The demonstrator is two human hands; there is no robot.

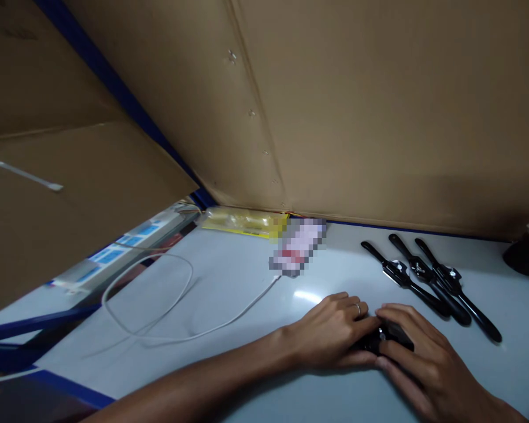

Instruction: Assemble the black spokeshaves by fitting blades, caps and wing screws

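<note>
Both my hands are closed around a black spokeshave (370, 342), low over the white table at the front. Only its dark middle and a small shiny screw show; my fingers hide most of the rest. My left hand (332, 332), with a ring on one finger, grips it from the left. My right hand (425, 358) wraps it from the right, fingertips close to those of the left. Beyond my right hand lie three more black spokeshaves: a left one (397, 271), a middle one (420, 269) and a right one (453, 276), side by side and slanted.
A phone (299, 244), blurred out, lies at the back with a white cable (229, 322) looping left. Behind it is a clear and yellow package (246, 222). Cardboard walls (378, 117) enclose the table (229, 282). A dark round object (526, 255) stands at the right edge.
</note>
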